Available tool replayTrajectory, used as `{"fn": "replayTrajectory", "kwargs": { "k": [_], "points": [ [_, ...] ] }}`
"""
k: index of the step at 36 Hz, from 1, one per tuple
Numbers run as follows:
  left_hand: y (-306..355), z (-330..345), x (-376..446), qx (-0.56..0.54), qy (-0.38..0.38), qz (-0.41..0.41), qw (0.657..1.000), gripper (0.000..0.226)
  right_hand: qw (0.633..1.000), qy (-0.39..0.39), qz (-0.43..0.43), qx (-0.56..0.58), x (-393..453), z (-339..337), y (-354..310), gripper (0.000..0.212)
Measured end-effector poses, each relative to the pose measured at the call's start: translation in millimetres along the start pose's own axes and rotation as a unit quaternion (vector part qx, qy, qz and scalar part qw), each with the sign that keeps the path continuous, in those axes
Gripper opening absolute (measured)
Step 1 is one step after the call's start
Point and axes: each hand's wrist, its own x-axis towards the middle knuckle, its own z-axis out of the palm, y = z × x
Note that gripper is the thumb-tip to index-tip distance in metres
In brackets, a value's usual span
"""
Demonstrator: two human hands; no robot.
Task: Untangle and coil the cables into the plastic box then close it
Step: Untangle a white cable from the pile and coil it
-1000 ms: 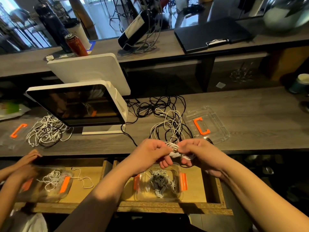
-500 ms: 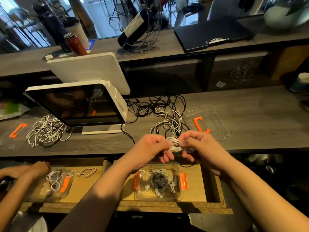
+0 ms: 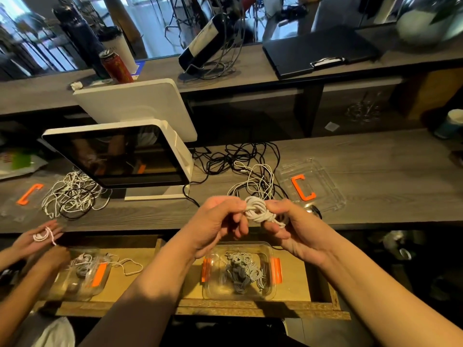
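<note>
A small white coiled cable [image 3: 258, 211] is pinched between left hand [image 3: 217, 221] and right hand [image 3: 292, 227], kept bundled above the clear orange-latched plastic box [image 3: 271, 291] at six o'clock.

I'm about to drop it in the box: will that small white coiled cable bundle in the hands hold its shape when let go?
Probably only partly. The white coiled cable bundle looks thin and floppy, and both the left hand and right hand pinch it, so its loops may spring loose. It seems light and should not roll.

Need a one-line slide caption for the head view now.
Both hands grip a white cable coil above the open plastic box.
</note>
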Motion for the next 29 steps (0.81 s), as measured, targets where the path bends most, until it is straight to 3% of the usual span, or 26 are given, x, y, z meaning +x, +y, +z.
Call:
{"fn": "replayTrajectory", "kwargs": {
  "k": [3, 4, 11, 16, 19, 23, 29],
  "points": [
    [-3.9, -5.1, 5.1, 0.079, 0.054, 0.013, 0.995, 0.010, 0.995, 0.093, -0.011, -0.037, 0.9, -1.7, 3.5, 0.043],
    [-7.8, -8.0, 5.7, 0.084, 0.062, 0.016, 0.994, 0.017, 0.993, 0.104, -0.004, -0.046, 1.2, -1.9, 5.3, 0.040],
    [-41.3, -14.8, 7.9, 0.117, 0.141, 0.023, 0.983, 0.019, 0.984, 0.123, -0.009, -0.125, 16.4, -17.7, 19.2, 0.036],
    [-86.1, -32.1, 12.0, 0.087, 0.206, -0.032, 0.974, 0.019, 0.912, 0.217, -0.056, -0.345, 37.4, -47.8, 46.5, 0.034],
    [-117.4, -37.4, 20.0, 0.046, 0.237, -0.079, 0.967, 0.019, 0.898, 0.245, -0.037, -0.363, 53.5, -76.2, 70.3, 0.021],
    [-160.5, -48.1, 32.8, 0.016, 0.278, -0.156, 0.948, 0.029, 0.912, 0.282, 0.031, -0.296, 75.5, -113.5, 106.9, 0.024],
    [-208.0, -68.1, 40.6, 0.077, 0.289, -0.239, 0.924, 0.047, 0.884, 0.330, 0.054, -0.326, 98.7, -141.2, 134.6, 0.014]
  ]
}}
